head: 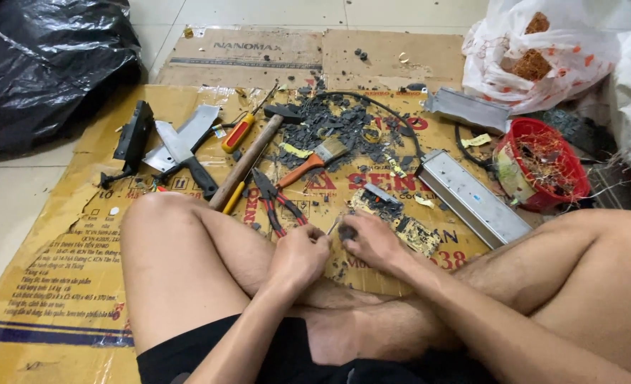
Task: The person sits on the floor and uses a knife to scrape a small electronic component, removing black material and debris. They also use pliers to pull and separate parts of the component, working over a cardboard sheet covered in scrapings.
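Note:
I sit cross-legged on flattened cardboard (59, 284). My left hand (300, 254) is closed around a thin metal tool whose pale tip pokes out toward the right. My right hand (372, 240) pinches a small dark round part (347, 232) right beside that tip. The two hands nearly touch above my shins. Just beyond my right hand lies a stripped circuit board (401, 220) with dark components and yellowish potting.
Red-handled pliers (273, 199), a wooden hammer (248, 160), a cleaver (180, 153), an orange screwdriver (237, 134) and a paintbrush (315, 160) lie ahead. Dark debris (344, 124), two metal housings (472, 195), a red basket (550, 160), white bags (536, 50) and a black bag (45, 64) surround them.

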